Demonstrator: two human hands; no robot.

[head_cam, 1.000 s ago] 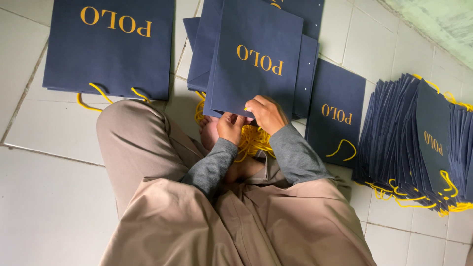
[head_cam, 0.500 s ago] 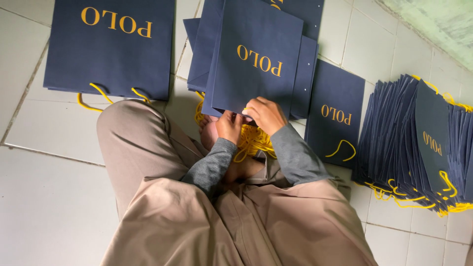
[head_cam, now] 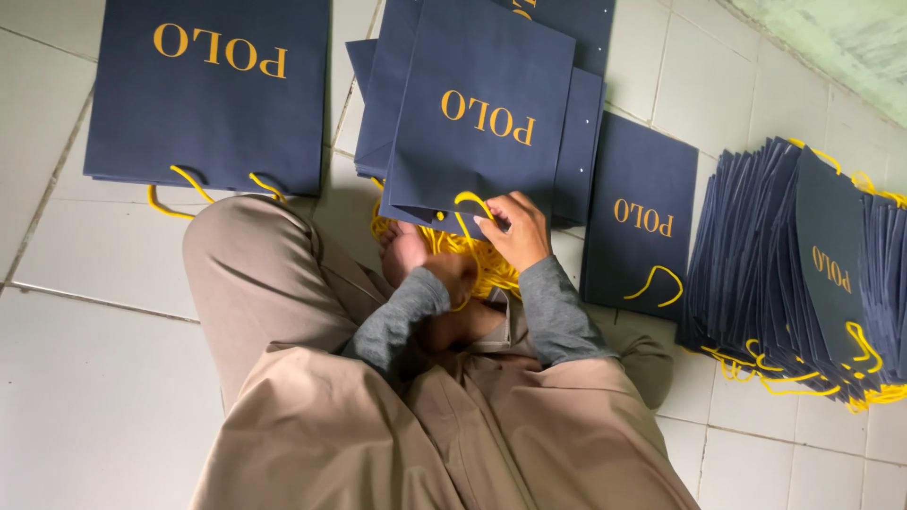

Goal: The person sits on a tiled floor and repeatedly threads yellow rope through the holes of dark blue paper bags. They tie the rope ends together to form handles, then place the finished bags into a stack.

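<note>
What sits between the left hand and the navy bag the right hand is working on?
Nothing solid: only the loose yellow cords lie between the left hand and the navy bag. The right hand already touches the bag's lower edge, at its yellow handle loop.

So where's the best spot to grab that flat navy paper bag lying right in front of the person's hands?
Probably the yellow cord handle at the open edge of the flat navy paper bag, coming from the person's side. The bag lies flat on a stack, offering little to pinch, while the cord loops up clear. The right hand is already there.

Finished navy bag [head_cam: 208, 94] and leaning bag stack [head_cam: 803, 274] on tiled floor [head_cam: 94, 397].
</note>
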